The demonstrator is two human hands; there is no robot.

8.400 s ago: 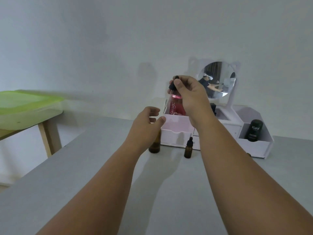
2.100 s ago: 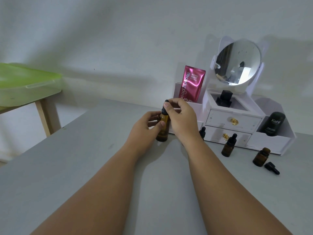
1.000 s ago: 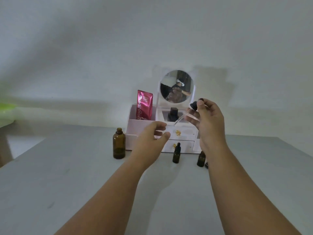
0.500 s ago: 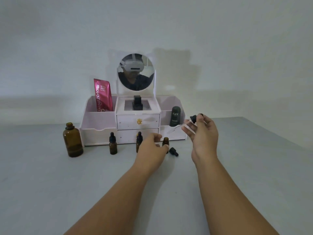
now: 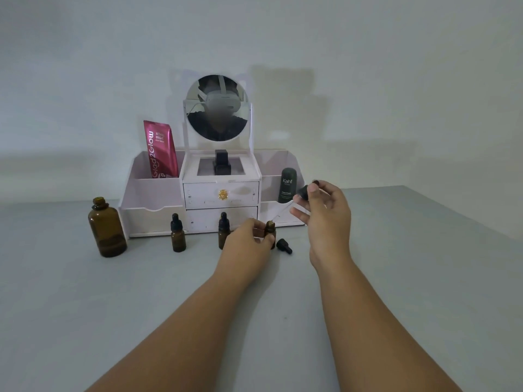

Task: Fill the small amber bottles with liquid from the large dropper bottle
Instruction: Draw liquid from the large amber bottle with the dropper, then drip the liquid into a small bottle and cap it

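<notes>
Left hand (image 5: 249, 244) fingers wrapped round an uncapped small amber bottle (image 5: 270, 232) on the table, right hand (image 5: 322, 215) pinching the dropper (image 5: 294, 203) by its black bulb, glass tip angled down at the bottle's mouth, large dropper bottle (image 5: 107, 227) open, well off to the left of both hands

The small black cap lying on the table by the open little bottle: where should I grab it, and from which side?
Pinch the small black cap across its wider ribbed collar, coming from above. It lies on its side on the table, and its right side is clear; the left hand crowds the other.
</notes>
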